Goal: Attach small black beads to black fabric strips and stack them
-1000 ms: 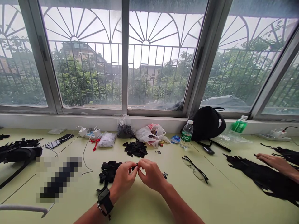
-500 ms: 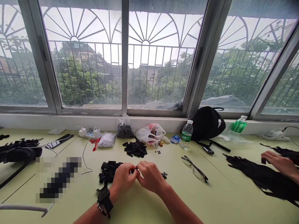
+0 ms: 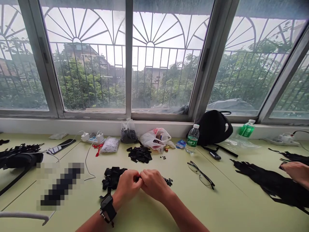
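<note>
My left hand (image 3: 127, 186), with a black watch on its wrist, and my right hand (image 3: 152, 184) meet fingertip to fingertip just above the green table (image 3: 217, 209). Both are closed in a pinch on a small black piece that is mostly hidden between the fingers. A heap of black fabric pieces (image 3: 112, 178) lies right behind my left hand. A few small black beads (image 3: 168, 181) sit just right of my right hand.
Another heap of black pieces (image 3: 140, 154), plastic bags (image 3: 155, 138), a water bottle (image 3: 192, 139), glasses (image 3: 201, 174), a black bag (image 3: 214, 127) and a power strip (image 3: 93, 138) lie further back. Another person's hand (image 3: 295, 171) rests on black fringed fabric (image 3: 270, 183) at the right.
My two hands have sunk a little toward the table and closed tighter together. The other person's hand at the right has drawn back toward the right edge.
</note>
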The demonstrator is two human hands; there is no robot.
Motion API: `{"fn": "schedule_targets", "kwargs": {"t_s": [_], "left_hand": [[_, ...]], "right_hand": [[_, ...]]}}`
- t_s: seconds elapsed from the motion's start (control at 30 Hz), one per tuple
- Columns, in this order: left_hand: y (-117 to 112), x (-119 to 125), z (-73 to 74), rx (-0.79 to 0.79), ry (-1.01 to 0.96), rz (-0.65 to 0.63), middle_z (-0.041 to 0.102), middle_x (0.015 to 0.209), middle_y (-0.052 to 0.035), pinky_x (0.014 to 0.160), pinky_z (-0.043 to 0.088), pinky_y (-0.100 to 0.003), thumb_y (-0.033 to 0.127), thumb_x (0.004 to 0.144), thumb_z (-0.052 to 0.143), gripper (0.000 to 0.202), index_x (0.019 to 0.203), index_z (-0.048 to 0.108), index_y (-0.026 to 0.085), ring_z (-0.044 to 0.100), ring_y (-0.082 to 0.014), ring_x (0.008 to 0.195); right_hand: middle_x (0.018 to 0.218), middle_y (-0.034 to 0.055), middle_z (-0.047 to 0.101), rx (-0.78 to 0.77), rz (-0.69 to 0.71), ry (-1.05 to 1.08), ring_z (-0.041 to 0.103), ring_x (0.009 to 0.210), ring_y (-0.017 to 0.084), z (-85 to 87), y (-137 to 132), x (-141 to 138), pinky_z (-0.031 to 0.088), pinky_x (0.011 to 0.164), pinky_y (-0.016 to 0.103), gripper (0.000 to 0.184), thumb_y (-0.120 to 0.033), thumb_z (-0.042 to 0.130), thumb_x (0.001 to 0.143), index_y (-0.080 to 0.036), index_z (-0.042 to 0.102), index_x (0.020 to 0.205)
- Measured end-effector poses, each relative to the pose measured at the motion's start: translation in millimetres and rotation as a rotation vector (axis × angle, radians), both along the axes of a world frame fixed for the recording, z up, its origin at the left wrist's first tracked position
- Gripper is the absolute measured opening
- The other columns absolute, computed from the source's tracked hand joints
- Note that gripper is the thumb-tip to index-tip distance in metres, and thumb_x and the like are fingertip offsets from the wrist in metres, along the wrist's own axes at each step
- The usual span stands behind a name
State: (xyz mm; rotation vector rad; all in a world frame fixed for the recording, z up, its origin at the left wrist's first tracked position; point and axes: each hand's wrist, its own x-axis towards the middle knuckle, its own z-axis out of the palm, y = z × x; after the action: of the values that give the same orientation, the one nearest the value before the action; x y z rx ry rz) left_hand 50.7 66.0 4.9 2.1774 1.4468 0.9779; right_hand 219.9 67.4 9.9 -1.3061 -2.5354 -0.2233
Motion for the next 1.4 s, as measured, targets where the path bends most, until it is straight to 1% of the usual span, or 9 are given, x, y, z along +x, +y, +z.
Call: {"fn": "schedule_targets", "kwargs": {"t_s": [0.1,0.3,0.43,0.67,0.77,0.9,1.03,1.23,1.4], "left_hand": [[1,0,-1.5,-0.006,-0.018,0.012,0.062,0.06,0.0014,0.056,0.023,-0.027,0.028,0.084,0.057,0.024,0.063,0.062,0.018,0.049,-0.0131,0.059],[1,0,-1.4,0.009,-0.045,-0.009,0.06,0.061,0.0018,0.056,0.024,-0.026,0.029,0.087,0.056,0.026,0.064,0.06,0.019,0.048,-0.0132,0.059],[1,1,-2.8,0.036,-0.058,-0.007,0.058,0.061,0.0024,0.056,0.023,-0.026,0.03,0.092,0.053,0.028,0.066,0.056,0.02,0.046,-0.0133,0.059],[6,1,-7.3,0.043,-0.091,0.065,0.052,0.061,0.0029,0.055,0.021,-0.028,0.047,0.101,0.044,0.043,0.067,0.049,0.02,0.039,-0.013,0.057],[8,0,-7.3,0.012,-0.147,0.099,0.048,0.06,0.0038,0.055,0.021,-0.027,0.053,0.1,0.044,0.047,0.066,0.045,0.02,0.037,-0.0125,0.057],[11,0,-7.8,-0.028,-0.237,0.063,0.045,0.06,0.004,0.054,0.022,-0.026,0.057,0.098,0.045,0.051,0.064,0.042,0.02,0.037,-0.0122,0.057],[12,0,-9.0,-0.019,-0.252,0.041,0.045,0.06,0.0037,0.055,0.024,-0.026,0.055,0.099,0.045,0.05,0.063,0.045,0.02,0.037,-0.0123,0.058],[12,-2,-8.5,-0.005,-0.165,0.012,0.052,0.06,0.0019,0.056,0.025,-0.028,0.048,0.101,0.044,0.048,0.065,0.055,0.018,0.042,-0.0132,0.058],[6,-1,-3.6,0.058,-0.048,0.03,0.05,0.059,0.0023,0.056,0.022,-0.029,0.041,0.101,0.043,0.046,0.062,0.048,0.019,0.04,-0.0125,0.056]], "right_hand": [[0.087,0.0042,0.069,-0.003,0.012,0.006,0.061,0.076,0.019,0.3,0,1,0.029,0.066,0.031,0.015,-0.023,0.049,0.099,-0.019,0.062,0.092],[0.089,0.0036,0.069,-0.009,0.026,0.05,0.06,0.077,0.018,1.6,-3,3,0.027,0.066,0.031,0.009,-0.017,0.052,0.091,-0.02,0.061,0.094],[0.087,0.0021,0.067,0.021,0.023,0.115,0.058,0.074,0.017,4.7,-3,4,0.025,0.065,0.031,0.01,-0.018,0.048,0.096,-0.021,0.056,0.091],[0.072,-0.0015,0.061,0.014,-0.034,0.225,0.052,0.064,0.015,1.2,0,2,0.023,0.061,0.031,0.028,-0.023,0.036,0.105,-0.021,0.047,0.08],[0.076,-0.001,0.063,0.016,-0.03,0.244,0.054,0.064,0.014,-1.1,2,1,0.023,0.061,0.03,0.028,-0.026,0.035,0.108,-0.022,0.048,0.083],[0.081,0.0,0.066,0.039,-0.02,0.223,0.058,0.068,0.015,0.7,1,0,0.025,0.061,0.029,0.026,-0.026,0.036,0.109,-0.022,0.051,0.089],[0.086,0.0004,0.068,0.054,0.008,0.18,0.062,0.073,0.016,2.4,1,0,0.029,0.062,0.029,0.024,-0.022,0.037,0.109,-0.022,0.056,0.095],[0.091,0.0032,0.069,0.081,0.002,0.04,0.063,0.077,0.018,-2.0,4,1,0.033,0.064,0.031,0.021,-0.014,0.042,0.104,-0.02,0.06,0.097],[0.085,0.0031,0.068,0.108,-0.016,-0.004,0.062,0.075,0.018,1.7,1,0,0.032,0.064,0.032,0.021,-0.014,0.044,0.101,-0.02,0.061,0.092]]}}
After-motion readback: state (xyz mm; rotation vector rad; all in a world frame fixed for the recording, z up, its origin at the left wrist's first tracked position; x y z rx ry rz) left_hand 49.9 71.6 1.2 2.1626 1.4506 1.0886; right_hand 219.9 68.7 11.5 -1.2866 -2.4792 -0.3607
